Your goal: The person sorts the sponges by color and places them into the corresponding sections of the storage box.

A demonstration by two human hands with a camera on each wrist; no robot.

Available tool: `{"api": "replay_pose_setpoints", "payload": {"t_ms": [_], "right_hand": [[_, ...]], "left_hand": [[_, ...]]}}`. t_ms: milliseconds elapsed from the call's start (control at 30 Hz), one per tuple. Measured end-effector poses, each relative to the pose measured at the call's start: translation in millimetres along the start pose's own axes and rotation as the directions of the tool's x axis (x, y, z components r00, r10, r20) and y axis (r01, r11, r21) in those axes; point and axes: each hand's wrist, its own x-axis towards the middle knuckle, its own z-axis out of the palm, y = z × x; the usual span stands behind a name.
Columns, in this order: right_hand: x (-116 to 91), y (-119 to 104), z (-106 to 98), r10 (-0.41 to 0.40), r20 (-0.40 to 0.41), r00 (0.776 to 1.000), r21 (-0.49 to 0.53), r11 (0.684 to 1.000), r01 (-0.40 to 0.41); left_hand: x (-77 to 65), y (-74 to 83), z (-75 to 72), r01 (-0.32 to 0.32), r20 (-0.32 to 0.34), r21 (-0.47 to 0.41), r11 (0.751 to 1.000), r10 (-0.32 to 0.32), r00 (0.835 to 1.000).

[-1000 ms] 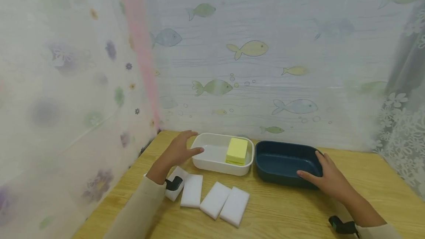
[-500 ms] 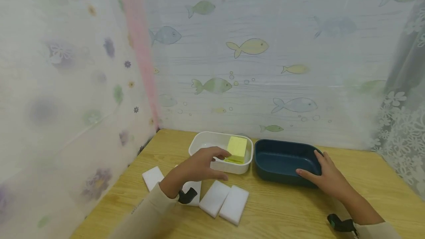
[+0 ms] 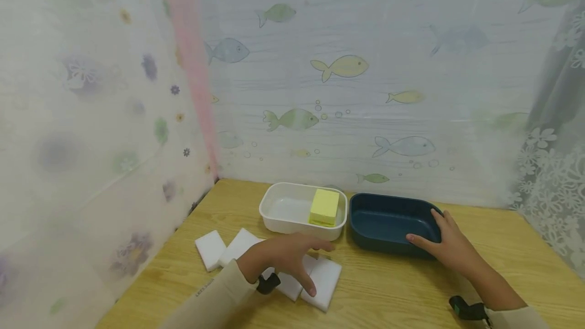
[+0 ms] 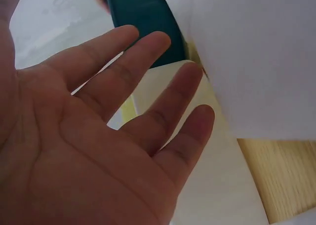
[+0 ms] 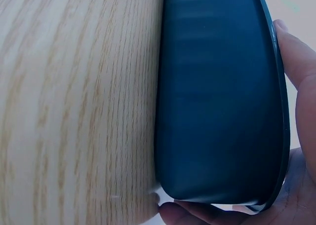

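My left hand [image 3: 292, 258], fingers spread and holding nothing, hovers over the white sponge blocks at the front. Its thumb tip overlaps the rightmost white block [image 3: 328, 281]; whether they touch I cannot tell. Other white blocks lie to its left, among them a far-left block [image 3: 210, 249], and the hand partly hides some of them. In the left wrist view, the fingers [image 4: 185, 87] extend before the white tub. My right hand [image 3: 457, 248] grips the right end of the dark blue tub [image 3: 388, 222], thumb on the rim [image 5: 281, 77] and fingers round its end.
The white tub [image 3: 279, 225] stands left of the dark blue one, close beside it. A yellow block [image 3: 325, 204] stands in its right end. Both tubs rest near the back of the wooden table [image 3: 384, 293]. A fish-print curtain [image 3: 292, 75] hangs behind.
My left hand has moved right and toward me, from the white tub's left end to above the white blocks. The right hand stays on the dark blue tub.
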Motion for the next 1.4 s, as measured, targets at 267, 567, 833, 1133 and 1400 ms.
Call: {"api": "replay_pose_setpoints", "payload": {"t_ms": [267, 567, 833, 1133, 1400], "right_hand": [[0.7, 0.3, 0.1, -0.002, 0.002, 1.0, 0.007, 1.0, 0.002], [0.4, 1.5, 0.8, -0.003, 0.002, 1.0, 0.007, 1.0, 0.003], [-1.9, 0.7, 0.0, -0.002, 0.008, 1.0, 0.019, 1.0, 0.002], [-1.4, 0.9, -1.8, 0.001, 0.006, 1.0, 0.006, 1.0, -0.001], [0.1, 1.1, 0.0, 0.0, 0.012, 1.0, 0.024, 1.0, -0.001]], "left_hand": [[1.2, 1.7, 5.8, 0.028, 0.04, 0.102, 0.994, -0.033, 0.999], [1.1, 5.0, 8.3, 0.008, 0.07, 0.152, 0.988, -0.019, 0.997], [0.8, 9.1, 11.2, 0.016, 0.022, 0.172, 0.985, -0.02, 1.0], [3.9, 8.6, 6.5, -0.073, -0.025, 0.133, 0.988, 0.077, 0.997], [8.1, 11.6, 1.1, -0.123, -0.111, 0.12, 0.985, 0.136, 0.984]]}}
